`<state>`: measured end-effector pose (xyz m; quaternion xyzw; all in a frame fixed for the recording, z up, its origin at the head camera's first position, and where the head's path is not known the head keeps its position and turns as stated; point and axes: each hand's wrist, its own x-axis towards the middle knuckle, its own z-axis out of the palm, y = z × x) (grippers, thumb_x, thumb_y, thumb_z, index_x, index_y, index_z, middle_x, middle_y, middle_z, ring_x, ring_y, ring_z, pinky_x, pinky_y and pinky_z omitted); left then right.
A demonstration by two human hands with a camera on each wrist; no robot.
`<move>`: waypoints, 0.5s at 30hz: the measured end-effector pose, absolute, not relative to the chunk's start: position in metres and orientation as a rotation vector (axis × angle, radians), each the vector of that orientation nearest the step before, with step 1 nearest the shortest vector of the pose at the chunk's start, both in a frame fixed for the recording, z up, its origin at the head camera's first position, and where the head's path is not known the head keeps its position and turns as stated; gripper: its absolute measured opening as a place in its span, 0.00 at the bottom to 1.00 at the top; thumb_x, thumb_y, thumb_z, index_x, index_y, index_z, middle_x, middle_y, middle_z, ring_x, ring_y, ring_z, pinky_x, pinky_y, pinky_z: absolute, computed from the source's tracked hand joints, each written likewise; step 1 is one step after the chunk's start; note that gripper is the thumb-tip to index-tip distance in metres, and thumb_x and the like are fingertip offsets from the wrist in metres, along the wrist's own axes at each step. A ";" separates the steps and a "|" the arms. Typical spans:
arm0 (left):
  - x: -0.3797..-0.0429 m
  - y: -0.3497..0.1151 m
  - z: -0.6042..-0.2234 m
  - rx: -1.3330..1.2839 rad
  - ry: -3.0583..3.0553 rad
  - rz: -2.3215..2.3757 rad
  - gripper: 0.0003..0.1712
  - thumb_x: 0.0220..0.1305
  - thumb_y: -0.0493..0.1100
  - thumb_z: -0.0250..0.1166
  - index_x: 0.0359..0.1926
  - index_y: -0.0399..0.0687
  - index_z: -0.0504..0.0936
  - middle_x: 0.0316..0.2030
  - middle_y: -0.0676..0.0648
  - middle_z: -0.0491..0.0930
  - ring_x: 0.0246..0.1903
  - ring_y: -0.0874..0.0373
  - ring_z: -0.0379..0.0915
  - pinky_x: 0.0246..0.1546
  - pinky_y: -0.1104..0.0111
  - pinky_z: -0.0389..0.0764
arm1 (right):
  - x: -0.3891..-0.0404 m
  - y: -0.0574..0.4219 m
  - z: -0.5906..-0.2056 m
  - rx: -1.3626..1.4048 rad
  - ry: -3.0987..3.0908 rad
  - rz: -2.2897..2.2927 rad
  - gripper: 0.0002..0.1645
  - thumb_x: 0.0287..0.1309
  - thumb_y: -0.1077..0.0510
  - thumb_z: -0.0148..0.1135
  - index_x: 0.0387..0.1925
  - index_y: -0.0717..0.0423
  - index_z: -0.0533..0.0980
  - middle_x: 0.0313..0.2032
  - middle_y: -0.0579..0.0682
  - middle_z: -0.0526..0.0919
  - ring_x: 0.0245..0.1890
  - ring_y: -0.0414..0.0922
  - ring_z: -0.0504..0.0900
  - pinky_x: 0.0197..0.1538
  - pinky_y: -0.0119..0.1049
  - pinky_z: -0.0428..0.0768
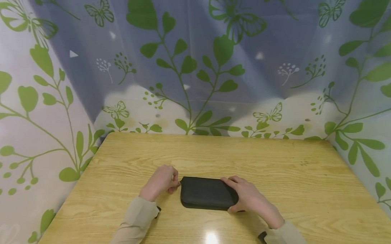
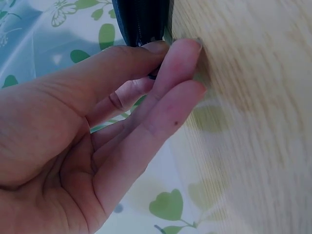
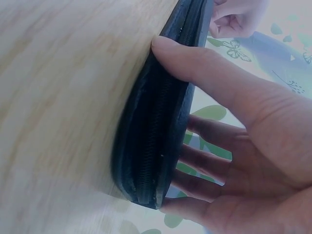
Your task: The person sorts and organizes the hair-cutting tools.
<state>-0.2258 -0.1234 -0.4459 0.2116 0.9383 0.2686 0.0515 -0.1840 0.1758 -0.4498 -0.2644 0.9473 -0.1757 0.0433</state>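
A black zip wallet [image 1: 209, 193] lies flat on the wooden table, its long side running left to right. At its left end, my left hand [image 1: 161, 182] pinches the small zipper pull [image 2: 154, 74] between thumb and fingertips; most of the pull is hidden by them. My right hand [image 1: 249, 196] grips the wallet's right end, the thumb on the near edge and the fingers spread over the top and far side. In the right wrist view the closed zipper [image 3: 155, 129] runs along the wallet's edge, under the thumb.
Wood-grain table [image 1: 213, 155] extends around the wallet on all sides. A curtain [image 1: 197, 64] printed with green leaves and butterflies hangs behind the table and along both sides. Light glares off the tabletop near the front.
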 end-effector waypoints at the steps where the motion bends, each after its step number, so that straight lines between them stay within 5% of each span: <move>1: -0.226 -0.123 -0.446 0.636 2.849 0.825 0.13 0.55 0.35 0.65 0.15 0.41 0.77 0.09 0.48 0.78 0.11 0.58 0.72 0.19 0.70 0.74 | -0.184 0.176 -0.449 -0.807 2.896 -0.539 0.56 0.28 0.49 0.78 0.64 0.55 0.64 0.56 0.59 0.72 0.52 0.59 0.71 0.50 0.59 0.74; 9: -0.227 -0.122 -0.444 0.588 2.797 0.876 0.13 0.55 0.35 0.64 0.15 0.39 0.77 0.11 0.46 0.79 0.12 0.57 0.73 0.23 0.68 0.79 | -0.182 0.176 -0.446 -0.774 2.884 -0.532 0.56 0.29 0.49 0.78 0.64 0.54 0.64 0.57 0.59 0.71 0.53 0.59 0.70 0.52 0.60 0.73; 15: -0.230 -0.124 -0.444 0.577 2.766 0.899 0.13 0.55 0.35 0.65 0.16 0.38 0.77 0.12 0.46 0.79 0.12 0.57 0.74 0.16 0.71 0.77 | -0.183 0.175 -0.446 -0.754 2.878 -0.529 0.56 0.30 0.49 0.78 0.65 0.53 0.64 0.57 0.59 0.71 0.54 0.60 0.69 0.52 0.61 0.72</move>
